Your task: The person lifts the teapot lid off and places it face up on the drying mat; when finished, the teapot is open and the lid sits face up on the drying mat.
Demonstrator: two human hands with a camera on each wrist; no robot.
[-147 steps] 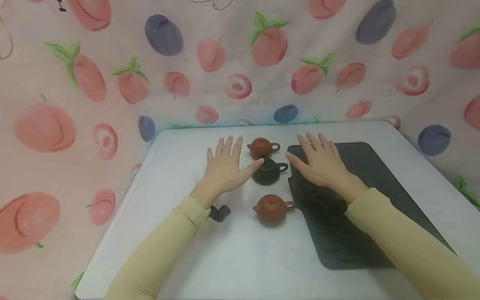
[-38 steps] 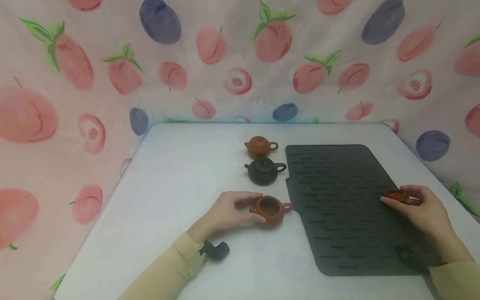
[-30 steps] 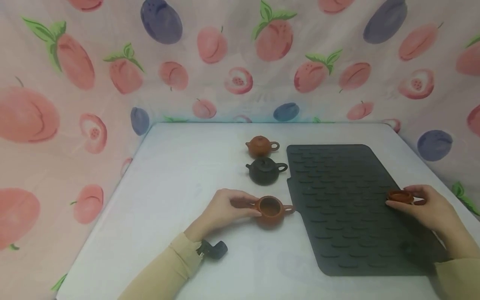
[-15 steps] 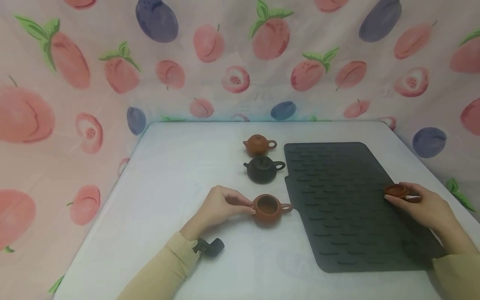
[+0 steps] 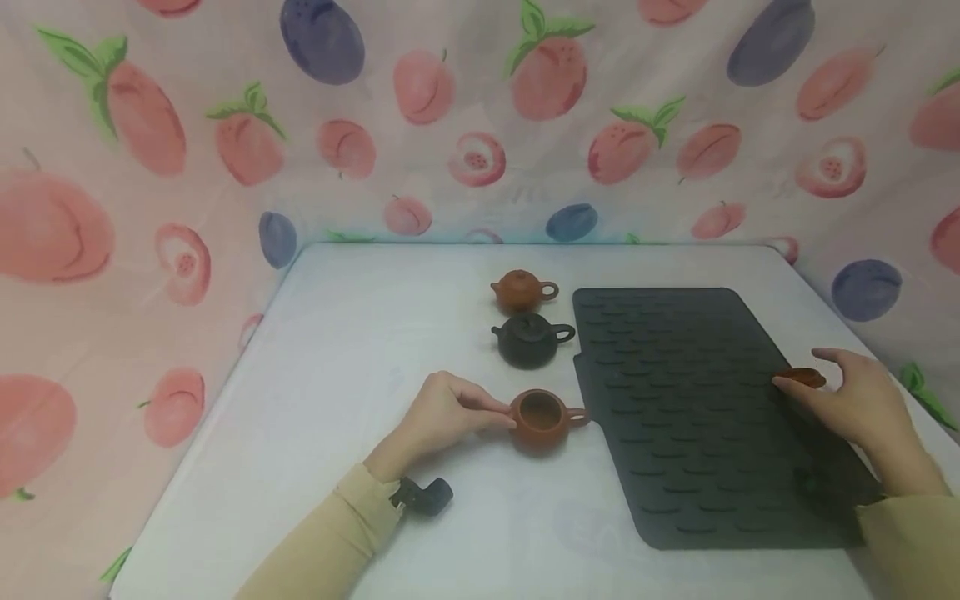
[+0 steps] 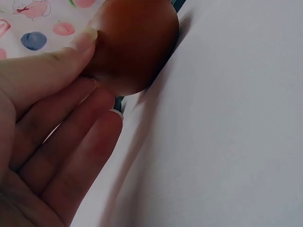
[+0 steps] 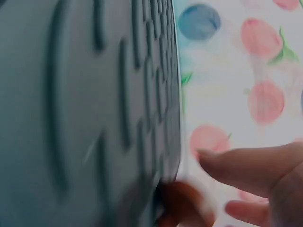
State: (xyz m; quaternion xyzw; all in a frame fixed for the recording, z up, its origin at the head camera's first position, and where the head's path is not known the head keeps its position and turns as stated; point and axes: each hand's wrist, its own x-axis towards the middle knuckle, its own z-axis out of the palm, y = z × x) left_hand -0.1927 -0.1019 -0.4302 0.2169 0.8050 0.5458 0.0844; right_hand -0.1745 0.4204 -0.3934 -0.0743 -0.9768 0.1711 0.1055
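Observation:
A lidless reddish-brown teapot (image 5: 538,432) stands on the white table, its dark inside facing up. My left hand (image 5: 442,421) pinches its spout between thumb and fingers; the left wrist view shows the thumb (image 6: 71,59) against the brown body. Over the dark ridged mat (image 5: 697,492), the teapot's lid (image 5: 801,377) tilts beside my right thumb. The right hand (image 5: 870,408) has its forefinger raised away from the lid, with a gap between them. In the right wrist view the lid (image 7: 187,201) is blurred, apart from the straight finger above it.
Behind the lidless teapot stand a black lidded teapot (image 5: 527,342) and a smaller brown lidded teapot (image 5: 519,292), handles to the right. A fruit-patterned cloth (image 5: 480,108) rises behind the white table (image 5: 360,333).
The front teapot's lid has come off and gone right over the mat. My left hand has shifted from the teapot's body to its spout. The right fingers have just spread away from the lid.

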